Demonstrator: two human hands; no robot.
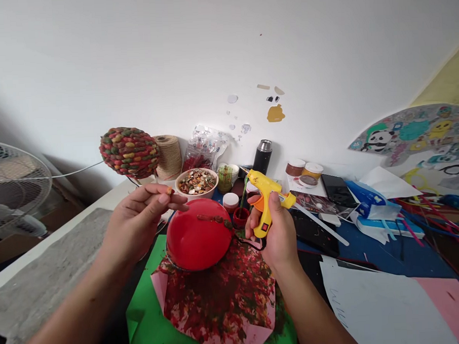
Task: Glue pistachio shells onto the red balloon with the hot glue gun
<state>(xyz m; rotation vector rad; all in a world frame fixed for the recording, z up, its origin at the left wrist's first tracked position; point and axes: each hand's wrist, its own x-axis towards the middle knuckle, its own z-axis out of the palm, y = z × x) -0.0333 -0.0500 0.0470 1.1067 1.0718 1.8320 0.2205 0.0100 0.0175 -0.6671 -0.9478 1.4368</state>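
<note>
My left hand (135,222) is raised at the left of a red rounded form (196,239), its thumb and fingertips pinching a small orange-yellow shell-like piece (170,191). A yellow hot glue gun (266,195) is gripped in my right hand (281,235), its nozzle tilted up and to the left. Across the red form's surface runs a short row of dark red and green pieces (216,219). Beneath it lies paint-smeared pink paper (220,304) over a green sheet (148,317). Behind stands a bowl (197,196) of mixed coloured shell-like pieces.
A ball covered in coloured pieces (130,152) stands at the left, near a twine spool (168,157) and a fan (17,186). Paint jars (231,200), a black flask (263,158) and a phone (339,190) line the back. White paper (368,303) lies at the right.
</note>
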